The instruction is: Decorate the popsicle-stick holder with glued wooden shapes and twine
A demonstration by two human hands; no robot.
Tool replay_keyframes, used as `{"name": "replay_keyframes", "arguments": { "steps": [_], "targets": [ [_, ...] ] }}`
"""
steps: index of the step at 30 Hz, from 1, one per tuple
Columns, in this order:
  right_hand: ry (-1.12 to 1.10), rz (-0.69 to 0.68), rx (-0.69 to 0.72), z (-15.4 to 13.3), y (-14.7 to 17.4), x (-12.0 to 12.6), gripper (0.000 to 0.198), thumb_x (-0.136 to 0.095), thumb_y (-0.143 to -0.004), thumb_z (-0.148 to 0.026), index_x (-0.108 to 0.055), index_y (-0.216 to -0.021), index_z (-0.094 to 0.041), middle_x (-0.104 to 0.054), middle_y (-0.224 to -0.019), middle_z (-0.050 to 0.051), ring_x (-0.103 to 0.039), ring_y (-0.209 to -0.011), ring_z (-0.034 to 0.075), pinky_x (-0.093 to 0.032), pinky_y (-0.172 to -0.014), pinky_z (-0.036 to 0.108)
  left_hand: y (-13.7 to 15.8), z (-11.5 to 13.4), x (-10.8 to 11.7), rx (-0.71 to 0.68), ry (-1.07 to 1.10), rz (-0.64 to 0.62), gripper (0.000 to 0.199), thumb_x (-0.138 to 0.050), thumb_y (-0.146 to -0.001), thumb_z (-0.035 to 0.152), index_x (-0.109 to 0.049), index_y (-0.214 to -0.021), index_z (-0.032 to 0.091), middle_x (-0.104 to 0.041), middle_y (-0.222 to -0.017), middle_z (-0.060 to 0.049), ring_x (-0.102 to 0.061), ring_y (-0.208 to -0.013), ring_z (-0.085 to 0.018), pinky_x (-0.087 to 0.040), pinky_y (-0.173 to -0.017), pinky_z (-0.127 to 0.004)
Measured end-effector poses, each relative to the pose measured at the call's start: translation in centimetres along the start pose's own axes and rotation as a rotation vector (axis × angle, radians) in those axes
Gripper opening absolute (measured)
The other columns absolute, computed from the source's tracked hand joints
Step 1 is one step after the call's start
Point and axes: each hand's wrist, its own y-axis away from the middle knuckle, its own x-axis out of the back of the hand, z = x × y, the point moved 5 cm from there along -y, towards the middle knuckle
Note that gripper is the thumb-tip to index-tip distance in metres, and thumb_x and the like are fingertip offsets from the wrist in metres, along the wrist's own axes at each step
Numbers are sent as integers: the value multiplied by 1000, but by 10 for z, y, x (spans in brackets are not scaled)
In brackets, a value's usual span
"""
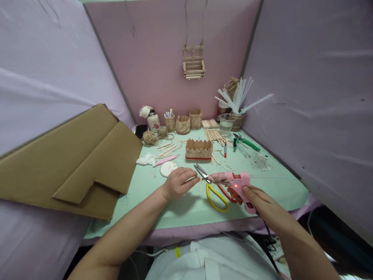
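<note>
Gripping the pink glue gun point(243, 181) by its handle, right of the frame's lower center, the right hand point(264, 200) apparently angles its nozzle toward the left hand point(180, 182), whose fingertips nearly meet; whether they pinch anything is unclear. Beneath, 1 pair of scissors point(208, 194) lies, presumably for easy reach.

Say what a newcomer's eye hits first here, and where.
Probably the pink glue gun, its red light lit, in the right hand near the front of the table. Next, the large brown cardboard filling the left side. Then the small slatted wooden piece hanging against the pink back wall.
</note>
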Motion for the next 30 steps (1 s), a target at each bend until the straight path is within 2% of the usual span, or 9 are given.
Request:
{"name": "replay_keyframes", "arguments": {
  "steps": [2,8,15,22,30],
  "targets": [
    [12,10,-2,3,-1,0,55,-52,-74,-67,-74,-95,-20,-73,-103,9,-64,-105,31,-51,-93,40,1,0,-1,-1,5,4,17,-56,-86,11,-63,-102,13,-69,-88,-9,-63,-84,-18,-50,-69,-30],
    [36,67,-22,9,-3,4,54,-53,-76,-62,-71,-106,-21,-69,-118,9,-60,-114,28,-47,-98,40,3,0,-3,0,4,14,17,-58,-85,11,-63,-101,14,-68,-88,-9,-63,-84,-18,-50,-69,-30],
    [30,66,-21,3,0,4,47,-57,-75,-58,-73,-103,-24,-70,-114,7,-59,-116,29,-46,-100,39,3,0,-4,-1,-9,-3,17,-57,-86,12,-62,-102,16,-69,-89,-8,-64,-84,-18,-51,-68,-30],
    [45,31,-55,10,-2,6,58,-50,-78,-65,-70,-111,-20,-63,-128,8,-54,-122,29,-42,-105,39,4,0,-5,7,16,5,21,-57,-86,13,-61,-106,17,-69,-88,-8,-64,-85,-18,-50,-69,-30],
    [41,20,-59,1,2,6,55,-53,-76,-63,-72,-106,-21,-67,-122,7,-57,-118,30,-45,-102,41,1,1,-3,-12,5,14,18,-60,-84,12,-63,-102,14,-68,-88,-9,-62,-84,-18,-50,-68,-29]
  ]
}}
